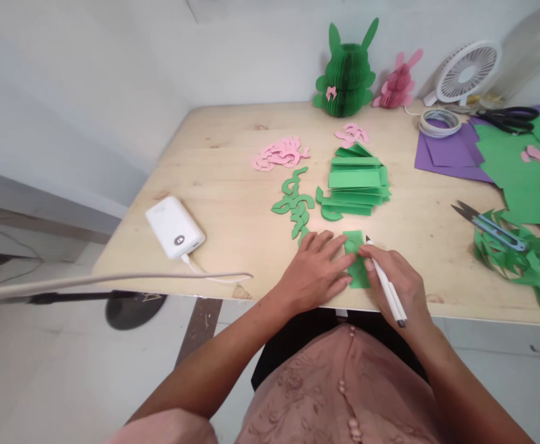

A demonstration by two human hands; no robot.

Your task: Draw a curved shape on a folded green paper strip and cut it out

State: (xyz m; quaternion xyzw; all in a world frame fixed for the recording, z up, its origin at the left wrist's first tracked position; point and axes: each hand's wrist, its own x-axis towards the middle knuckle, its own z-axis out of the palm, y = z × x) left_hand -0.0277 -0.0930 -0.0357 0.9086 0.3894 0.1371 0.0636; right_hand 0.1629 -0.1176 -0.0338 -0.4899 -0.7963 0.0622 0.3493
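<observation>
My left hand [315,270] lies flat with its fingers spread, fingertips resting on the left edge of a small green paper rectangle [355,269] near the table's front edge. My right hand [403,285] is closed around a white marker [389,291]. The marker leans over the right side of that paper, with its dark end near the upper right corner pointing away from me. Faint curved lines show on the paper. Just beyond the left fingers lie curved green paper cutouts [296,200]. A stack of folded green paper strips [355,180] sits past the rectangle.
Pink paper cutouts [281,153] lie farther back. A white power bank [174,227] with a cable is at left. Thread snips [494,229] rest on green scraps [538,262] at right. Behind stand a green paper rabbit [346,77], tape roll [440,123], black scissors [508,117] and fan [468,73].
</observation>
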